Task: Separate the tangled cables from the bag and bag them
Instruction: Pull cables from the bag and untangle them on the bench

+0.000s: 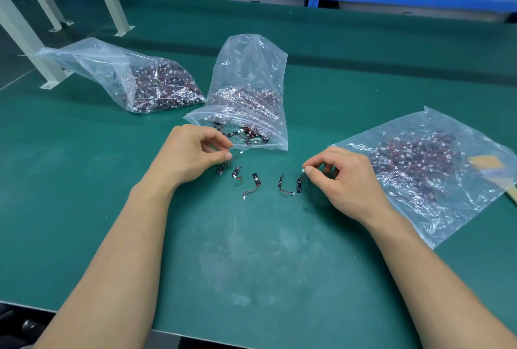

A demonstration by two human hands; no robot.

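Green bench mat (251,264) bears small black-tabbed cables (256,178); left hand (193,153) pinches one at their ten o'clock, right hand (347,181) another at three.

Left hand (193,153) pinches one cable (236,155) just below the mouth of the middle bag (249,91). Right hand (344,178) pinches a second cable (299,185) by its white connector. A few loose cables (256,179) lie on the green mat (251,264) between the hands. Middle bag's mouth faces the person, with cables inside. Left bag (126,77) is slumped and full. Right bag (428,169) lies flat, with a brush (488,162) at its right edge.
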